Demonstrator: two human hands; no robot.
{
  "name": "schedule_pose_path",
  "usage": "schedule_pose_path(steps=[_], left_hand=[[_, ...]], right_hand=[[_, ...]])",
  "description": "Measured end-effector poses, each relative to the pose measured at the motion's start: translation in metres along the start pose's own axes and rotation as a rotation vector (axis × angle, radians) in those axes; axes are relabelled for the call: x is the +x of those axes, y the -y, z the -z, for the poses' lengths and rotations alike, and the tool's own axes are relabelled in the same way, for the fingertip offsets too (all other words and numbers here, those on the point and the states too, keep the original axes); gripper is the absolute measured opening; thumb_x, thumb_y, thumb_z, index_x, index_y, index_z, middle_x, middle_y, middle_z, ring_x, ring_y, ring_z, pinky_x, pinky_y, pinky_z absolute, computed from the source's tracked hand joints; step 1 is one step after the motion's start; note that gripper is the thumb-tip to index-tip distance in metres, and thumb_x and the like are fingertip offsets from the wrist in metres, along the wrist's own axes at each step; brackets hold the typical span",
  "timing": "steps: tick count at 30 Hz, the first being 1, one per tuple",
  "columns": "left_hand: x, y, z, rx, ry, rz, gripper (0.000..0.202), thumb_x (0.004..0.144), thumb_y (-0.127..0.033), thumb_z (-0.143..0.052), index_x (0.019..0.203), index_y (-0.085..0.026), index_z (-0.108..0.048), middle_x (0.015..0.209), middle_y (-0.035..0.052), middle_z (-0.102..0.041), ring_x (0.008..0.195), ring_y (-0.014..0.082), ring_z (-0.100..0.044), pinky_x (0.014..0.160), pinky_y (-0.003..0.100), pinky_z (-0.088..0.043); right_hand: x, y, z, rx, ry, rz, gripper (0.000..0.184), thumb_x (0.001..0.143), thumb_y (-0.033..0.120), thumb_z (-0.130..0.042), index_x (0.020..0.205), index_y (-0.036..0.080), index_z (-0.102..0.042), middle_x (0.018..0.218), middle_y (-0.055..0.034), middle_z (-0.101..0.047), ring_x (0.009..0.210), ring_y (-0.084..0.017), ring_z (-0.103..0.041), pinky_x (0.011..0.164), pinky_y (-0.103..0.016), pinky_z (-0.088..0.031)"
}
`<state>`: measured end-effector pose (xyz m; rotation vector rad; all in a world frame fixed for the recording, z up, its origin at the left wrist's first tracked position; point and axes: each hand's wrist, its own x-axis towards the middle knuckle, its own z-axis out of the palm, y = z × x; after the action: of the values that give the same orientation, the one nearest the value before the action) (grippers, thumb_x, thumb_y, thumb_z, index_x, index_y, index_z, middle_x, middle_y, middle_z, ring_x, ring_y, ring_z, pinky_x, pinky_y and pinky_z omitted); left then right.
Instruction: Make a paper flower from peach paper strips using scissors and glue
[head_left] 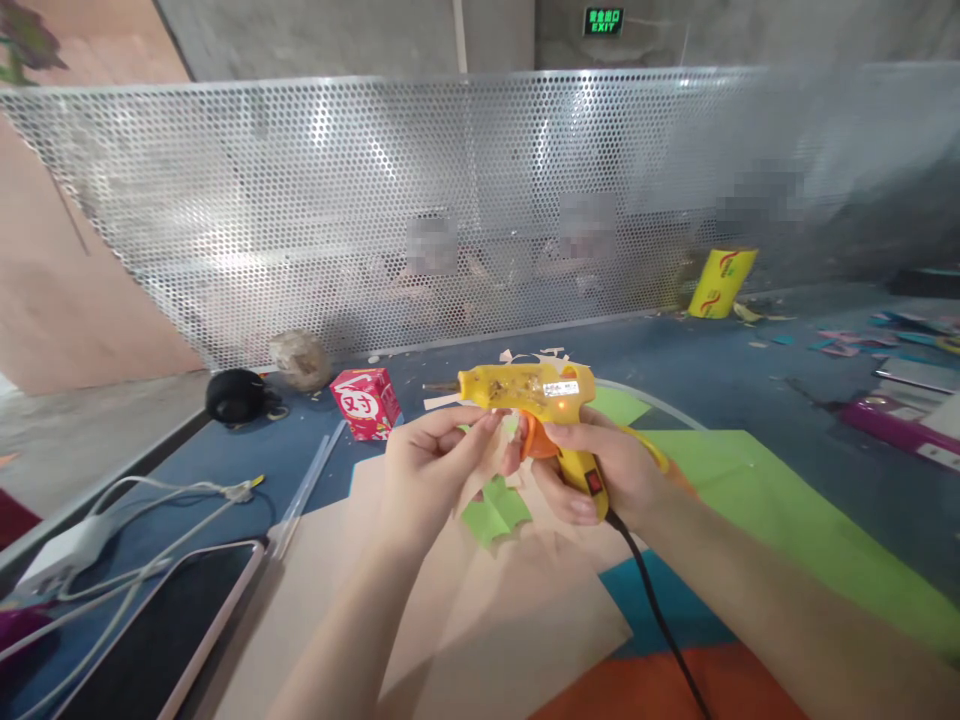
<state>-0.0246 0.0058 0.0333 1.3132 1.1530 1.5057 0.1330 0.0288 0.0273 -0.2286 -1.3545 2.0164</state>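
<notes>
My right hand grips a yellow hot glue gun by its handle, with the nozzle pointing left and a black cord trailing down toward me. My left hand is raised just left of it, fingers curled in a pinch beneath the gun's barrel. What the pinch holds is too small to make out. Below both hands lies a folded green paper piece on beige paper.
A red carton, a black round object and a clear glue stick lie to the left. A tablet and white cables sit near left. Large green paper spreads right. A perforated metal screen stands behind.
</notes>
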Motion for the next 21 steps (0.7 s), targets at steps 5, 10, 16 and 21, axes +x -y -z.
schedule_pose_path(steps=[5,10,16,21], left_hand=[[0.009,-0.001,0.008,-0.086,-0.138,0.045,0.017,0.063,-0.031,-0.068,0.071,-0.016,-0.068,0.047,-0.0028,-0.057,0.035,0.0048,-0.041,0.032,0.018,-0.028],[0.010,-0.009,0.012,-0.235,-0.086,0.016,0.025,0.070,-0.035,-0.061,0.054,-0.016,-0.060,0.027,-0.0065,-0.037,0.028,0.0031,-0.028,0.035,0.019,-0.022],[0.008,-0.015,0.017,-0.215,-0.044,-0.031,0.033,0.066,-0.049,-0.060,0.061,-0.016,-0.062,0.023,-0.0089,-0.025,0.028,0.0042,-0.019,0.036,0.022,-0.017],[0.006,-0.014,0.017,-0.116,-0.028,-0.015,0.033,0.062,-0.049,-0.062,0.071,-0.017,-0.067,0.022,-0.0097,-0.024,0.026,0.0045,-0.019,0.035,0.023,-0.013]], right_hand=[[-0.001,0.003,0.001,0.007,0.010,0.031,0.022,0.079,0.028,-0.046,0.075,0.011,-0.059,0.035,0.0031,-0.045,0.027,-0.006,-0.033,0.029,-0.016,-0.027],[0.000,0.003,0.001,0.002,-0.004,0.047,0.019,0.077,0.028,-0.048,0.073,0.013,-0.058,0.038,0.0032,-0.048,0.027,-0.005,-0.031,0.028,-0.016,-0.027],[-0.001,0.004,0.003,-0.016,-0.007,-0.005,0.022,0.076,0.031,-0.048,0.074,0.012,-0.059,0.036,0.0033,-0.047,0.026,-0.005,-0.032,0.028,-0.017,-0.026],[-0.001,0.006,0.003,-0.043,0.000,0.005,0.026,0.077,0.033,-0.047,0.076,0.011,-0.061,0.034,0.0040,-0.044,0.026,-0.005,-0.032,0.029,-0.017,-0.027]])
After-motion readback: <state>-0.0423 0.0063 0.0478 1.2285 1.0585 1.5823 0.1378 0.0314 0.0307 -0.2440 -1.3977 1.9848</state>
